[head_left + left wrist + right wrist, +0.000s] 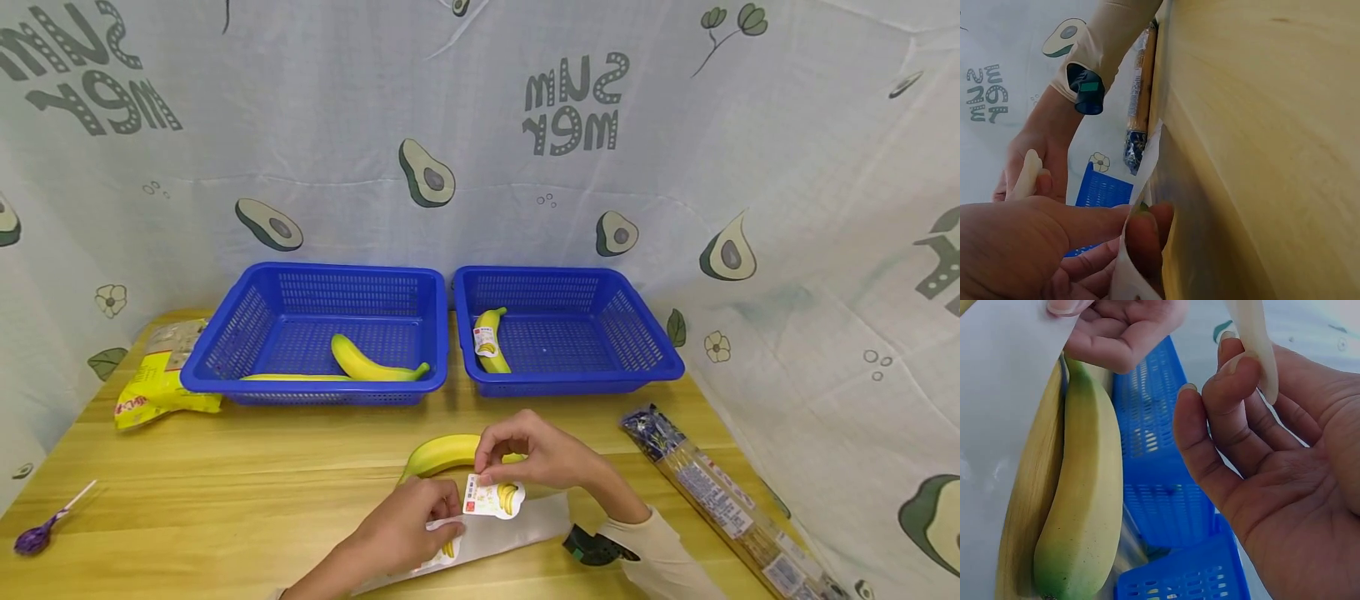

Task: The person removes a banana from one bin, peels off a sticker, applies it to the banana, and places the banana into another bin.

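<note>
My right hand [491,467] pinches a white banana sticker [495,497] between thumb and fingertips and holds it just above the white backing sheet [525,523]. The sticker [1254,337] curls up from my right fingers [1235,381]. My left hand [442,517] pinches the near end of the sheet [1141,187] against the wooden table [225,483]. A yellow banana [438,454] lies on the table right behind both hands, and in the right wrist view the banana [1082,500] lies alongside the sheet [1004,375].
Two blue baskets stand at the back. The left basket [315,393] holds a banana [371,362]; the right basket [577,385] holds a stickered banana [491,342]. A yellow bag [157,383], a purple lollipop [33,537] and a long packet of sticks [720,492] lie around.
</note>
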The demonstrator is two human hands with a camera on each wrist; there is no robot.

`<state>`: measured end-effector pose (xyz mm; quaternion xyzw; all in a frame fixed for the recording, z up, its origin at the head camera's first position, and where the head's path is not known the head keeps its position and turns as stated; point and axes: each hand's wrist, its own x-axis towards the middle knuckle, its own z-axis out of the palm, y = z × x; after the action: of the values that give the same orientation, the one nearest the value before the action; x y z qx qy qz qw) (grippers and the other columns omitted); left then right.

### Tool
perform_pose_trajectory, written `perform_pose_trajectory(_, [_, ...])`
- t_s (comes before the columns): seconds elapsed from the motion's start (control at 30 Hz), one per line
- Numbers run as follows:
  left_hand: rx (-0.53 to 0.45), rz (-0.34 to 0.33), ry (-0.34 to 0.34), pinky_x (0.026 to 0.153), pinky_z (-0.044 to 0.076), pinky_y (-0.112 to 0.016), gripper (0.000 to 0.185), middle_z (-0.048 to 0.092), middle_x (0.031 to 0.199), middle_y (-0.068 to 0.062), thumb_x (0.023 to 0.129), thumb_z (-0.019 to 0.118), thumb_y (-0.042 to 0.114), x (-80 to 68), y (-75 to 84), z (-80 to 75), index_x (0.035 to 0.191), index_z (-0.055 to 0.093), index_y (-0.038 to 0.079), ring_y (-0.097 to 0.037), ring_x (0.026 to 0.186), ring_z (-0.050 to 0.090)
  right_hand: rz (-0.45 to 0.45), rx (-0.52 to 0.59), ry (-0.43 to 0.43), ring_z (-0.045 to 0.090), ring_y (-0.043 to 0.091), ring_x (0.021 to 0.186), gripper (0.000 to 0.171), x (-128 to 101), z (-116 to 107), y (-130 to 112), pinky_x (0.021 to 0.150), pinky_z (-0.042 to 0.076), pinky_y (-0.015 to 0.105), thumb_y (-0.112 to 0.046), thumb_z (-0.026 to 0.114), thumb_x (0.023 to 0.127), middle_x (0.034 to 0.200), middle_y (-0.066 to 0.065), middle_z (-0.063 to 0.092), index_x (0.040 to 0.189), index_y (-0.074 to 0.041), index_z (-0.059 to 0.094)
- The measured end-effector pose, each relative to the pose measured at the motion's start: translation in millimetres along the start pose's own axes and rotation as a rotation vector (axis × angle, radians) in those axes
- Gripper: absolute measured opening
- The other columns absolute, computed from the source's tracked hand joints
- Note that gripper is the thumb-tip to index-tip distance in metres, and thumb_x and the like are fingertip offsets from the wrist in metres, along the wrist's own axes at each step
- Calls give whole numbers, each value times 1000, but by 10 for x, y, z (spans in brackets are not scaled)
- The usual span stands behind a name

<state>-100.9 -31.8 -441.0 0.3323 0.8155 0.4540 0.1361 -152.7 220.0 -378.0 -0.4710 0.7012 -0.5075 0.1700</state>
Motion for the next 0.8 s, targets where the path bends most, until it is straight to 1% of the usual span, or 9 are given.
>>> perform_pose_trajectory(0.1, [130,53,29,54,42,-20,17,55,66,19,96,83,16,9,-108,70,87,68,19,4,63,46,-9,12,2,67,17,75,4,4,-1,32,69,65,32,5,74,99,89,23,72,101,7,71])
perform_pose_trajectory(0.13, [143,48,29,55,42,-20,16,57,67,19,95,84,17,10,-111,77,87,70,20,3,64,47,-10,14,3,67,16,75,4,6,-2,44,69,65,31,5,74,99,89,23,72,100,8,72])
perform_pose_trajectory(0.27, [261,85,28,57,46,-21,11,64,77,20,94,85,22,30,-236,146,89,76,19,5,69,52,-11,20,7,66,13,77,4,12,-2,102,69,65,31,10,74,97,88,23,72,100,7,72])
perform_pose_trajectory(0.37, [293,42,10,62,51,-23,11,69,83,17,94,86,25,19,-132,104,91,79,17,4,76,57,-3,21,13,65,11,77,6,12,-4,149,69,64,30,11,73,97,88,23,72,100,7,73])
perform_pose_trajectory(0.47, [314,6,4,66,52,-24,13,69,87,14,93,87,27,-9,44,32,94,81,15,2,81,58,15,26,21,64,9,76,7,8,-3,199,67,63,28,13,73,96,88,23,72,100,6,74])
perform_pose_trajectory(0.53, [310,-13,12,67,50,-22,12,65,86,14,92,88,26,-24,129,-4,93,81,16,1,81,56,41,39,31,64,8,76,4,2,-3,233,66,61,26,11,73,97,88,24,72,100,7,74])
perform_pose_trajectory(0.63, [283,-13,39,67,48,-21,13,61,85,12,91,89,24,-34,165,-26,93,80,15,-1,80,53,85,59,52,63,6,75,2,-9,-1,286,67,59,21,7,74,98,87,25,72,99,8,74])
perform_pose_trajectory(0.7, [231,-9,56,69,51,-21,14,62,87,11,91,89,23,-36,158,-36,93,79,14,-2,81,55,89,65,60,63,7,75,5,-17,-1,317,66,59,21,4,75,99,87,26,71,99,9,74])
perform_pose_trajectory(0.8, [110,-7,82,72,56,-23,18,66,88,10,91,89,23,-30,171,-65,94,76,11,-2,81,60,82,72,65,64,7,74,6,-20,0,348,66,59,22,4,74,99,88,26,71,99,10,73])
